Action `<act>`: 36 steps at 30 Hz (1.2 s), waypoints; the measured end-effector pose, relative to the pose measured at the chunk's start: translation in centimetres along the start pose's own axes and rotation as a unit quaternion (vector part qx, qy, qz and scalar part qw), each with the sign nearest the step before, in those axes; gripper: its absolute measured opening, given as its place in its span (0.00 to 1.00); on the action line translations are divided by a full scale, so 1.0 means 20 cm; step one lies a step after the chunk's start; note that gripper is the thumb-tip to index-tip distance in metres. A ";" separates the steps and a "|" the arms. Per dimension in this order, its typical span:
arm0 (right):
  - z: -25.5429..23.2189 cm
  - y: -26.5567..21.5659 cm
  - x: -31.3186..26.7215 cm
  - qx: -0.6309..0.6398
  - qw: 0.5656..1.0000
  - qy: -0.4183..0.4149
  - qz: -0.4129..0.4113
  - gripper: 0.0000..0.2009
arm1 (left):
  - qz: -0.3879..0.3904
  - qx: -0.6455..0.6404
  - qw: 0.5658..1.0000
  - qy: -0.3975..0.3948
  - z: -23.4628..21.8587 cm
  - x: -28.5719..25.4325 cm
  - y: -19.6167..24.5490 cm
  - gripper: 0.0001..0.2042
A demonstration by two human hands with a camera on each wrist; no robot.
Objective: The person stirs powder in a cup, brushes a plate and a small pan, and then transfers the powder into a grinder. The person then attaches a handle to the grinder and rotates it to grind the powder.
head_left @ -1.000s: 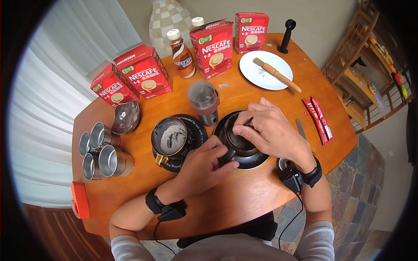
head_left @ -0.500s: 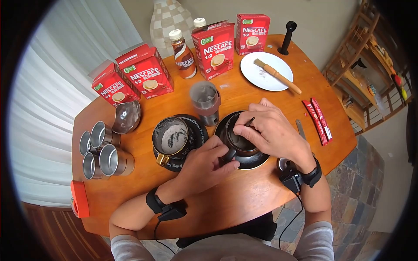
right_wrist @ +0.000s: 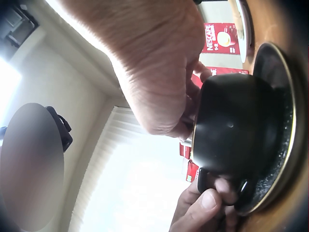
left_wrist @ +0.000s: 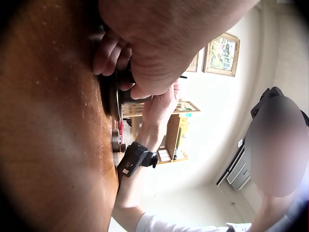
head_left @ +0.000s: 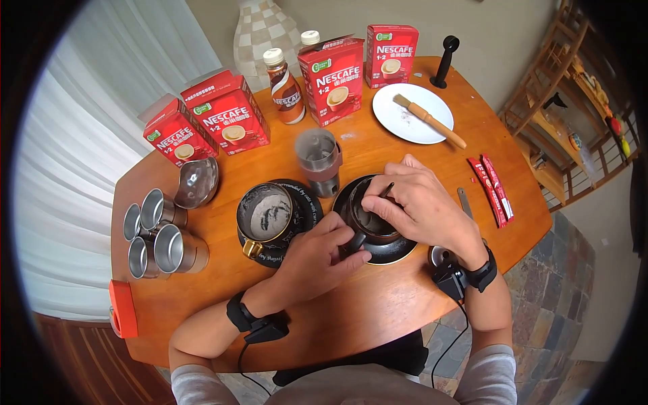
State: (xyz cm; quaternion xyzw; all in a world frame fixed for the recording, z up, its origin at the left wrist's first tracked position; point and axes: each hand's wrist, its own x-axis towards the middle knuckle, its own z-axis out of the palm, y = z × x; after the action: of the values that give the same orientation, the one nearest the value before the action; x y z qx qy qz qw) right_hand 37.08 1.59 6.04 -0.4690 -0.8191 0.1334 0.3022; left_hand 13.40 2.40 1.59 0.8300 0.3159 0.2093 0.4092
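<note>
My left hand (head_left: 314,256) grips the handle of a black cup (right_wrist: 227,125) by its near left side. That cup stands on a black gold-rimmed saucer (head_left: 391,254). Over the cup's mouth, my right hand (head_left: 422,202) pinches a thin dark handle (head_left: 387,190) that leans into the cup; its lower end is hidden. To the left, a second black cup (head_left: 266,214) with a gold handle holds pale powder and sits on a lettered black saucer (head_left: 309,202). Just behind the cups stands a see-through tumbler (head_left: 318,158) with a brown band.
Several red Nescafe boxes (head_left: 332,84) and a bottle (head_left: 286,94) line the back. A brush (head_left: 432,121) lies on a white plate (head_left: 388,128). Red sachets (head_left: 495,192) lie at right. Metal cups (head_left: 177,250) and a glassy bowl (head_left: 197,182) stand at left.
The head view has shifted very slightly. Both hands keep the same hold on the cup handle and the thin dark handle.
</note>
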 end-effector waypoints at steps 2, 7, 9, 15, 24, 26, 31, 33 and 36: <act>0.00 0.00 0.00 -0.002 1.000 0.000 -0.002 0.14 | 0.000 -0.005 1.000 0.003 0.00 0.00 0.00 0.16; 0.01 0.01 0.00 -0.003 1.000 0.003 -0.005 0.12 | 0.004 0.007 1.000 0.003 0.00 0.00 0.00 0.15; 0.01 0.01 -0.01 -0.005 1.000 0.007 -0.019 0.12 | 0.005 0.006 1.000 0.004 0.00 0.00 0.00 0.15; 0.01 0.00 0.00 -0.019 1.000 0.019 -0.014 0.11 | 0.007 0.008 1.000 0.008 0.00 0.00 0.00 0.16; 0.01 0.00 -0.01 -0.042 0.999 0.009 -0.016 0.10 | 0.002 0.008 1.000 0.005 0.00 0.00 0.00 0.16; 0.01 -0.01 -0.01 -0.050 0.999 0.007 -0.021 0.10 | 0.005 0.011 1.000 0.008 0.00 0.00 0.00 0.16; 0.03 0.00 -0.03 -0.068 0.997 -0.004 -0.027 0.10 | 0.011 0.020 1.000 0.015 0.01 0.00 0.00 0.16; 0.02 0.00 -0.02 -0.076 0.997 -0.010 -0.017 0.10 | 0.011 0.021 1.000 0.013 0.01 0.00 0.00 0.16; 0.03 0.00 -0.03 -0.072 0.997 -0.003 -0.036 0.10 | 0.010 0.018 1.000 0.013 0.00 0.00 0.00 0.16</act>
State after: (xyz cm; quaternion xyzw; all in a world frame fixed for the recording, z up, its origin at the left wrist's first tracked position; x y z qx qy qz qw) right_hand 37.02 1.24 5.41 -0.4595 -0.8438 0.0646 0.2695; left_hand 13.40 2.31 1.50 0.8373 0.3170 0.2186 0.3880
